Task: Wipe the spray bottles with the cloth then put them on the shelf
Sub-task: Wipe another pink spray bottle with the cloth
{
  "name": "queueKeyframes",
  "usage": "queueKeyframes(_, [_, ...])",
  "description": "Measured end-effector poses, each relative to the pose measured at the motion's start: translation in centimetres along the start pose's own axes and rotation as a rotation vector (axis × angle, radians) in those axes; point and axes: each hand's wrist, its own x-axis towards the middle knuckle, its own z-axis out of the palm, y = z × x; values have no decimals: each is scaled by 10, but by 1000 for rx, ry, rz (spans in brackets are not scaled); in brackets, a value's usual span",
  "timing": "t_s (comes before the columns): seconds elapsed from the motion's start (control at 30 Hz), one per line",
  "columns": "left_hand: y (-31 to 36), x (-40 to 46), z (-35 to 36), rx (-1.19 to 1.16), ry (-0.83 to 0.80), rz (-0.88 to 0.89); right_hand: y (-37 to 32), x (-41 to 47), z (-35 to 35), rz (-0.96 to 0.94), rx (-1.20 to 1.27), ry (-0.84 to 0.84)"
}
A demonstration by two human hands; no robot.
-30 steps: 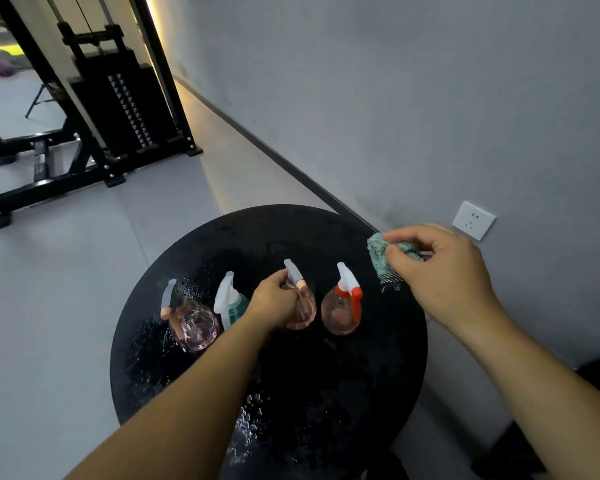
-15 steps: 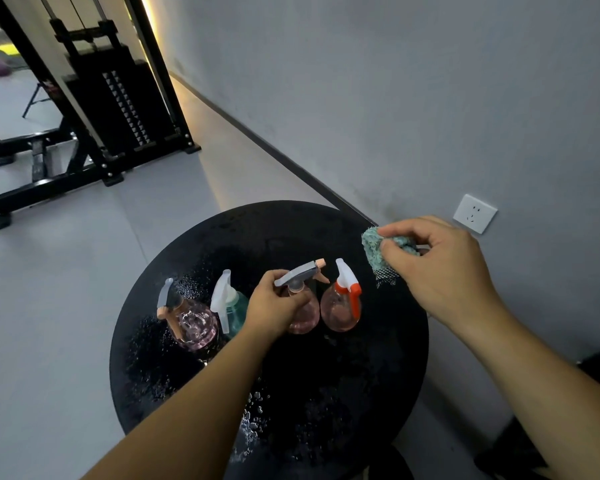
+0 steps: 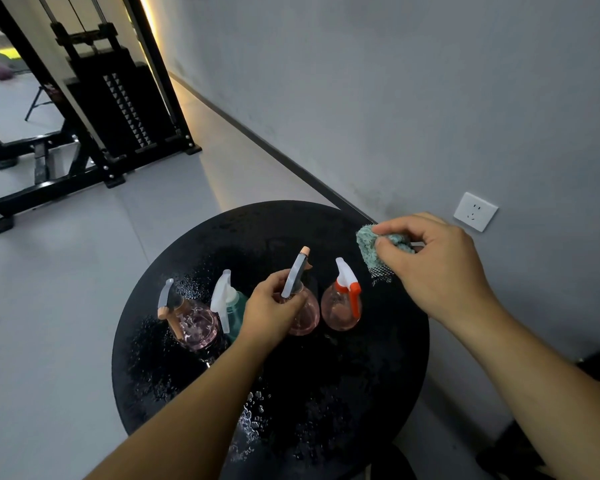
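Black round wet tabletop [image 3: 378,393] carries row of four spray bottles. Left hand [image 3: 271,313] closed round neck of pink rounded bottle with grey trigger head [image 3: 300,303], likely steadying it for wiping. Right hand [image 3: 437,268] pinches bunched teal cloth [image 3: 369,249] above table's right rim, clear of neighbouring orange-trigger pink bottle [image 3: 342,306]. Teal bottle [image 3: 232,306], pink bottle with peach trigger [image 3: 191,320] crowd left. Far half bare. Shelf unseen.

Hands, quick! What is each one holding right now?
Left hand: closed around the pink spray bottle.
Right hand: closed, pinching the green cloth.
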Motion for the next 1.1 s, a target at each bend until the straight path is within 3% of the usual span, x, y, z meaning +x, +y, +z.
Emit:
queueKeyframes(0.37, [11, -3, -12, 45, 81, 0, -1, 2, 1, -2, -3, -9])
queueKeyframes(1.1, [73, -52, -118, -474, 129, -20, -55, 4, 63, -28, 98, -91])
